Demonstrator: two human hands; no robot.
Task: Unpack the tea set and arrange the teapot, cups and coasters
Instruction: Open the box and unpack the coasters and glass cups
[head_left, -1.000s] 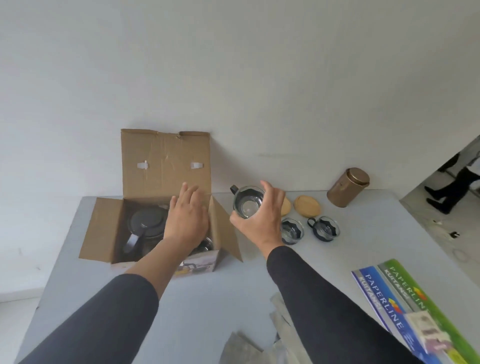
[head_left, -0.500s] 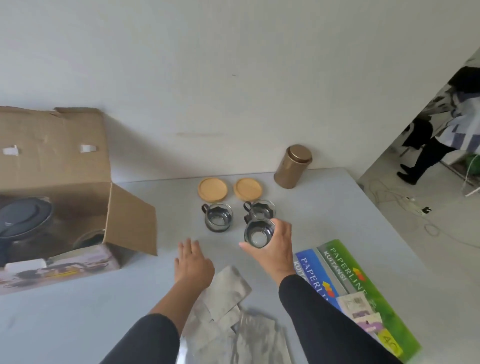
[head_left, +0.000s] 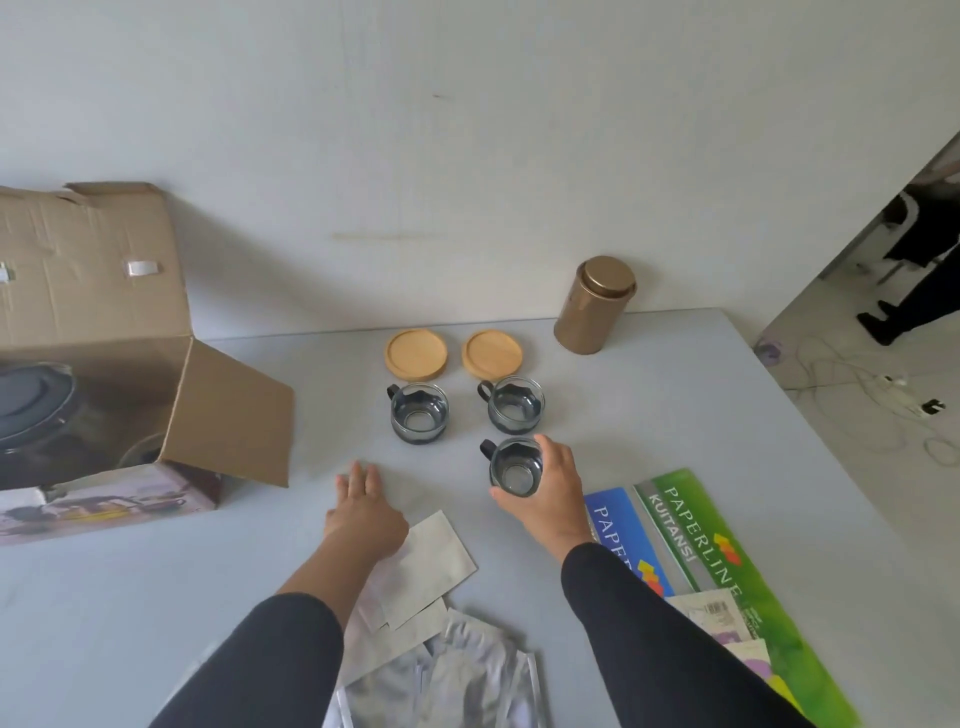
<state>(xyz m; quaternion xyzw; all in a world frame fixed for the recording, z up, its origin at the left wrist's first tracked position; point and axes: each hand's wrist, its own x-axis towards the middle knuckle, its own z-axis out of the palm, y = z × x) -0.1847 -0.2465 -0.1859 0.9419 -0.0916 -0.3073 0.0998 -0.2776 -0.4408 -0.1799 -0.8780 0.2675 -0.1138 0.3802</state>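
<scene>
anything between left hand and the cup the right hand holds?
Head view: only bare table between the left hand and the cup in the right hand.

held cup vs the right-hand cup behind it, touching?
Apart. Head view: a strip of bare table shows between the held cup in the right hand and the right cup.

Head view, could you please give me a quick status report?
Right hand grips third cup; left hand open on table. Teapot in box. Landing spot unobstructed.
</scene>
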